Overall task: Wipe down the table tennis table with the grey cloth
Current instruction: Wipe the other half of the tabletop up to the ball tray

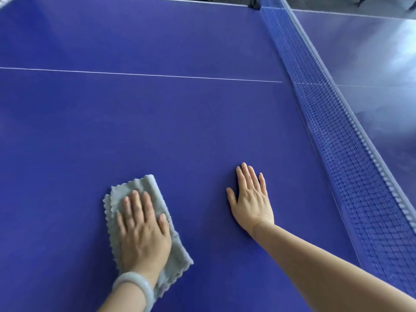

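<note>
In the head view, the table tennis table (157, 131) fills almost the whole field, its blue top running away to the far edge, with a thin white centre line (144, 74) crossing from the left to the net (337, 131), which runs along the right side from far to near. The grey cloth (146, 185) lies folded into a long pad on the near part of the top, left of middle and well apart from the net. The left hand (141, 224) lies flat on the cloth, fingers straight and close together, pressing down rather than curling round it; a pale bracelet (135, 287) sits on that wrist. The right hand (251, 199) is spread flat on the bare top to the right of the cloth, fingers apart and holding nothing, seemingly as a brace. The cloth looks soft, light and fluffy with a scalloped edge, so it should slide easily on the smooth top but may bunch or unfold if it is pushed from one end only. A flat palm over its middle, as here, looks like the right hold. Near the net, I would pinch the far corners so the edge does not catch in the mesh.
</note>
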### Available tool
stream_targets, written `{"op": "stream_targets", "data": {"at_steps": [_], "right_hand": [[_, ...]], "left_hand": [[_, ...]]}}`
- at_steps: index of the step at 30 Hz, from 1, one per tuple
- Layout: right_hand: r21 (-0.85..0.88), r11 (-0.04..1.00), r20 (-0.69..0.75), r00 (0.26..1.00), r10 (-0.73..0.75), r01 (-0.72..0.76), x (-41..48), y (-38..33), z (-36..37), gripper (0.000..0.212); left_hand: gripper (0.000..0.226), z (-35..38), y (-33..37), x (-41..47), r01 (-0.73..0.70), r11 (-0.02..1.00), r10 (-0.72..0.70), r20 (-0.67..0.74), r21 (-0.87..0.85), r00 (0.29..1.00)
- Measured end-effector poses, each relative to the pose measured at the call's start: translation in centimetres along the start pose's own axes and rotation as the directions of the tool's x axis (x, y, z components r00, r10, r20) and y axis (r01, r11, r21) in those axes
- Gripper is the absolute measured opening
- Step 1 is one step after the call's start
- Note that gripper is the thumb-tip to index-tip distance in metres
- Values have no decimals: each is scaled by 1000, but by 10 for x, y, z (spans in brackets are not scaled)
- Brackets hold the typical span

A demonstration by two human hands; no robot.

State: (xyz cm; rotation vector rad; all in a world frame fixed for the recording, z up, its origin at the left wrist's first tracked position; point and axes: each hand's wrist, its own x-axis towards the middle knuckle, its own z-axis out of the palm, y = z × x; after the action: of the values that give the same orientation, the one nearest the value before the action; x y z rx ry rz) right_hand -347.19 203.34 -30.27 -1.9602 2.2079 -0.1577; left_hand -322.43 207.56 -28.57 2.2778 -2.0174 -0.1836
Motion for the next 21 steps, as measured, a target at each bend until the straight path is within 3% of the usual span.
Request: {"op": "stream_targets", "data": {"at_steps": [2, 4, 8, 10, 12, 14, 17, 19, 21], "right_hand": [[0, 1000, -11, 1000, -2, 2, 1, 0, 0, 69], [4, 1000, -19, 1000, -8, 8, 1, 0, 0, 70], [-22, 1000, -4, 1000, -15, 15, 0, 0, 0, 68], [-43, 999, 31, 999, 18, -16, 0, -4, -2, 65], [-61, 997, 69, 996, 59, -55, -4, -15, -5, 64], [-59, 998, 40, 999, 10, -7, -16, -35, -4, 64], [14, 990, 6, 990, -140, 140, -47, -76, 10, 61], [9, 993, -2, 993, -119, 119, -58, -91, 20, 60], [-8, 995, -3, 996, -95, 95, -58, -92, 23, 60]], "left_hand": [[70, 11, 50, -41, -200, 979, 201, 16, -36, 980], [71, 17, 76, -74, -402, 914, 405, 41, -62, 914], [68, 15, 40, -74, -579, 813, 583, 73, -63, 809], [65, 12, -5, -57, -538, 843, 538, 61, -17, 841], [64, 7, -53, -38, -403, 915, 402, 34, 24, 915], [65, 0, -83, -28, -287, 957, 286, 32, 31, 958], [66, -5, -77, -29, -141, 989, 140, 40, 50, 989], [67, -6, -51, -45, -24, 999, 21, 77, 40, 997], [65, 0, -23, -74, -69, 997, 67, 95, 22, 993]]}}
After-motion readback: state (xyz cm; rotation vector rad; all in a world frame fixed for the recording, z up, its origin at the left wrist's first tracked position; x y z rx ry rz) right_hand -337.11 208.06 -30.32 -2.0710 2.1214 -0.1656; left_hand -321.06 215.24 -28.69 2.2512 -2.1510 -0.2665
